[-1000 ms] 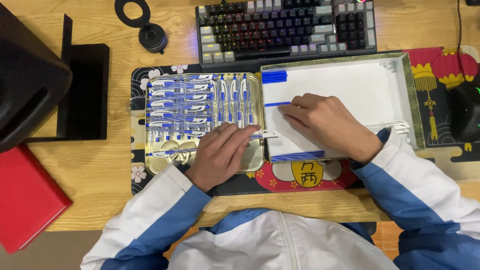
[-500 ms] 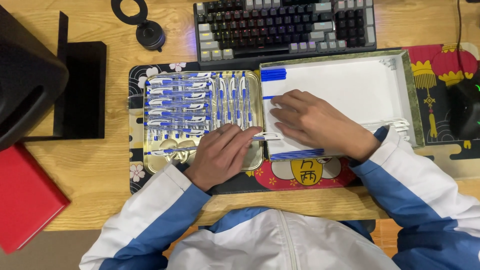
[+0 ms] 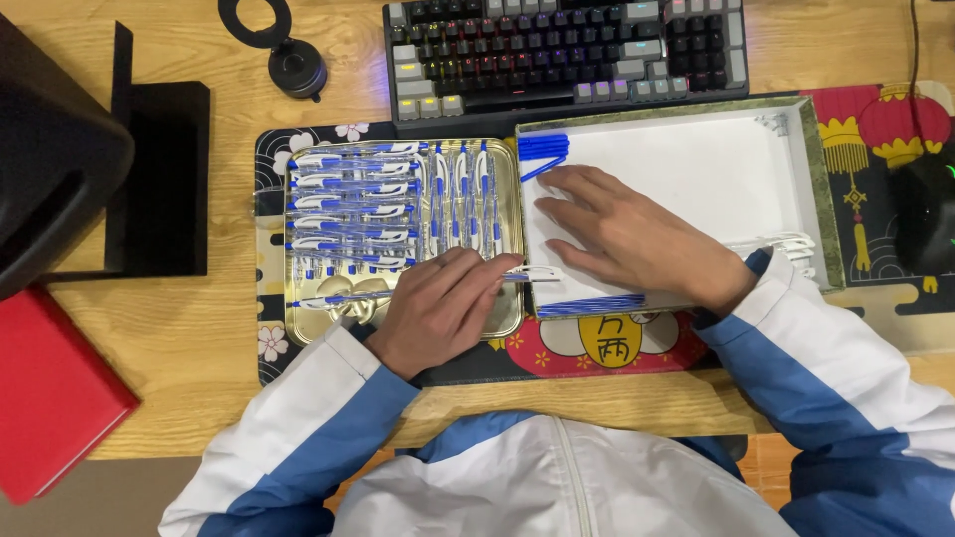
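Sliding left across the white box (image 3: 716,169) since a second ago, right hand (image 3: 627,234) lies flat, fingers apart; left hand (image 3: 438,303) pinches a pen (image 3: 532,273) at the gold tray (image 3: 298,328) edge.

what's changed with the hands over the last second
The right hand slid left and up inside the white box, its fingertips now nearer the blue refills in the top-left corner. The left hand stayed on the gold tray, still at a pen part by the box edge.
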